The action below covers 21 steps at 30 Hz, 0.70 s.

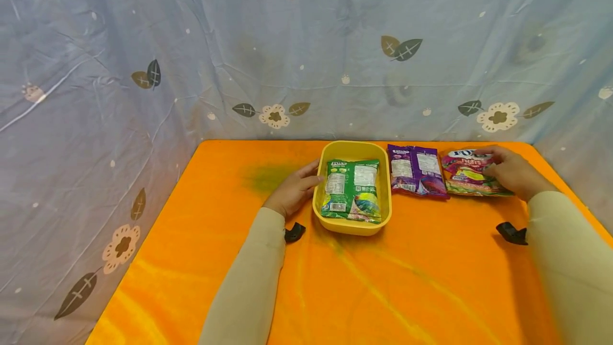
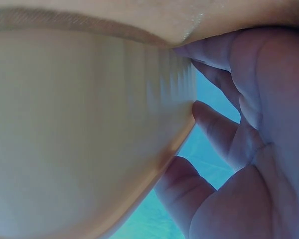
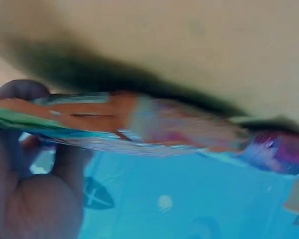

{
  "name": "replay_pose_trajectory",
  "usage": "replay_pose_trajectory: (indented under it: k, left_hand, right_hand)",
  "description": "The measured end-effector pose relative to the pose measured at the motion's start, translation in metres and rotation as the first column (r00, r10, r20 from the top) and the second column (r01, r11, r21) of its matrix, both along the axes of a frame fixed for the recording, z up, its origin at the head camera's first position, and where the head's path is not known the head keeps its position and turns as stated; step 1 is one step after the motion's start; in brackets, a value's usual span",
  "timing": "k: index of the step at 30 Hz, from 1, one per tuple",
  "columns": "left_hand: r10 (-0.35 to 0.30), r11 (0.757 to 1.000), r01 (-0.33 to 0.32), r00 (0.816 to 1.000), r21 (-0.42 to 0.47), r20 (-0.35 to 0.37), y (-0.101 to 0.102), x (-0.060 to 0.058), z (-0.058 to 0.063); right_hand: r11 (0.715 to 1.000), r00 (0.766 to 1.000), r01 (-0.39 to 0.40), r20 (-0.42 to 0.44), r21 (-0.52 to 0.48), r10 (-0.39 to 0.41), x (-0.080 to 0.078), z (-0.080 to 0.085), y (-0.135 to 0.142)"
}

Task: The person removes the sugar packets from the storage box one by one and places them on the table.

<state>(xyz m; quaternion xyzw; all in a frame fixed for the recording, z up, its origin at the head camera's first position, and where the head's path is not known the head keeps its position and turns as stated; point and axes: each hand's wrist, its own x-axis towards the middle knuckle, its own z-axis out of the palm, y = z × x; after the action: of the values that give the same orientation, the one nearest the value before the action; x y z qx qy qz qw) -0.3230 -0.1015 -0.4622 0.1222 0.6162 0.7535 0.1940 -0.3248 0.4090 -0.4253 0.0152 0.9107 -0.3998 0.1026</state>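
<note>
A yellow plastic tub stands on the orange table, with a green candy bag lying in it, label side up. My left hand is at the tub's left side; in the left wrist view its thumb and fingertips touch the outer wall. At the right, my right hand grips the right edge of a red Fox's Fruits candy bag. The right wrist view shows fingers and thumb on either side of that bag's edge. Between tub and red bag lies a purple candy bag.
The orange cloth-covered table reaches back to a grey-blue curtain printed with flowers and leaves. The curtain also hangs along the left and right sides. A black strap piece sticks out at each wrist.
</note>
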Motion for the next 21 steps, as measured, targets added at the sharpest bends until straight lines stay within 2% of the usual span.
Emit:
replay_pose_trajectory:
  k: [4,12,21]
  left_hand:
    - [0.001,1.0,-0.001,1.0,-0.008,0.004,0.0001,-0.0003,0.0004]
    - [0.006,1.0,-0.006,1.0,-0.007,0.003,-0.0007,-0.0025,-0.0021]
    - [0.011,1.0,-0.011,1.0,-0.014,0.005,-0.0005,-0.0031,-0.0036]
  right_hand:
    - [0.994,0.994,0.071,-0.09,0.083,-0.064,0.0005,-0.0026,-0.0045]
    - [0.991,0.992,0.108,-0.076,0.08,-0.102,0.0031,-0.0042,-0.0071]
    - [0.98,0.987,0.129,-0.111,0.154,-0.112,0.0058,-0.0049,-0.0066]
